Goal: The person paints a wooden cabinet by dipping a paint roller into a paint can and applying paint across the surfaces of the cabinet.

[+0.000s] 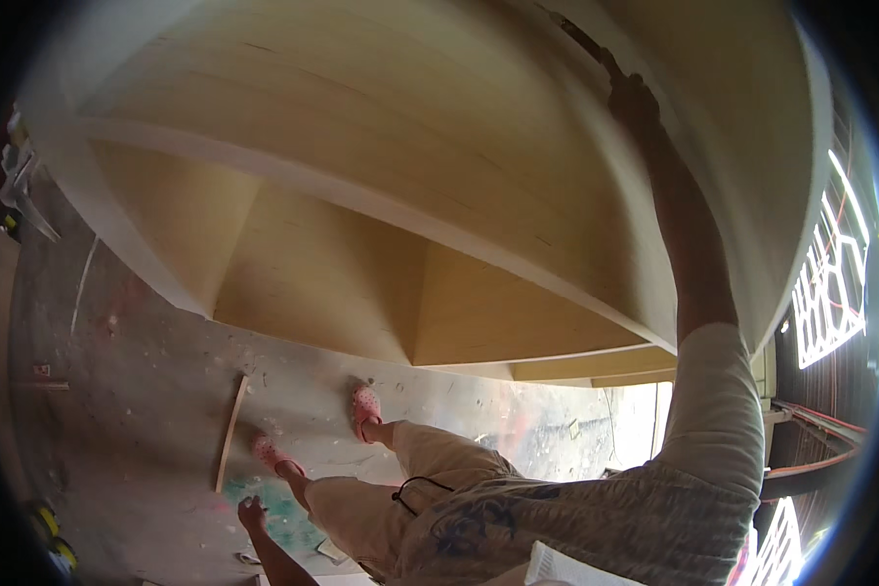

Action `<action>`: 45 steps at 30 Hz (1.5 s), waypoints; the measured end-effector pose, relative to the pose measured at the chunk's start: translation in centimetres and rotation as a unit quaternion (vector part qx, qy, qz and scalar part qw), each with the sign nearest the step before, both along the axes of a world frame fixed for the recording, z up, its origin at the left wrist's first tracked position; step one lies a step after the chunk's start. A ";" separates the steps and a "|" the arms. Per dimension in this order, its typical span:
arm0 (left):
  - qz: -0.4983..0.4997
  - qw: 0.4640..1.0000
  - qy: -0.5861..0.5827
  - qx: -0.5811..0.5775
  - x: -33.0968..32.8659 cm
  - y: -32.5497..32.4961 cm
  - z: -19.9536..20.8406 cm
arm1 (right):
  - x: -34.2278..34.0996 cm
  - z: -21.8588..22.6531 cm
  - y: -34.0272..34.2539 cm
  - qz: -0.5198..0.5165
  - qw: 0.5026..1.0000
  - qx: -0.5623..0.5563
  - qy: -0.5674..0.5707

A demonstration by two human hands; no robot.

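On the flat, paint-stained grey floor [146, 391], just beyond the left grip [252, 514], best to keep clear of the narrow straight brown wooden strip [231, 433]. Better to leave that grip low, well apart from the work, fingers loosely curled; cannot tell whether empty. Up and right of it, best to treat the large pale-yellow panelled wooden structure [342, 107] lightly, with even pressure. Farther right, over its panel, steer the slim dark-handled tool [581, 39] slowly, thin tip pointing up-left, away from the right grip [635, 101]; cannot tell whether touching. Closed around the handle's rear end, arm outstretched.
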State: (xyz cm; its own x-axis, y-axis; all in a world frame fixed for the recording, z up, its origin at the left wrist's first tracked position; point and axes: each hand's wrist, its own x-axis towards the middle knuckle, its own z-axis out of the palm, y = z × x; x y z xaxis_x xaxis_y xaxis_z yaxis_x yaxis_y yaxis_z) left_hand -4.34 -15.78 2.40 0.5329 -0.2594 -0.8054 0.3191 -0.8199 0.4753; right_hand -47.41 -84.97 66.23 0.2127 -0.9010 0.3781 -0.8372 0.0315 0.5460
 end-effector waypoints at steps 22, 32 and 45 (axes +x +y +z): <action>-0.270 0.955 -0.116 0.039 -17.4 -6.0 -5.4 | -35.4 -0.5 0.9 -0.258 0.960 -0.104 0.034; 0.015 0.996 0.082 0.025 -18.1 0.8 -4.2 | -16.5 2.4 10.4 -0.039 0.766 0.146 -0.624; 0.007 0.984 0.178 -0.012 -12.0 3.6 -3.3 | -5.8 2.9 22.1 -0.102 0.893 -0.008 -0.438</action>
State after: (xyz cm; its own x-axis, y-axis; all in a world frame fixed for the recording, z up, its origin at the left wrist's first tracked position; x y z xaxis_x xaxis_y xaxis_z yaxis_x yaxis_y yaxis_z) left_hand -16.29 -12.18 -0.90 0.2215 -0.2748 -0.9356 0.4795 -0.8048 0.3499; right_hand -53.17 -62.84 69.11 -0.3395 -0.8802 0.3316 -0.9189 0.2350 -0.3169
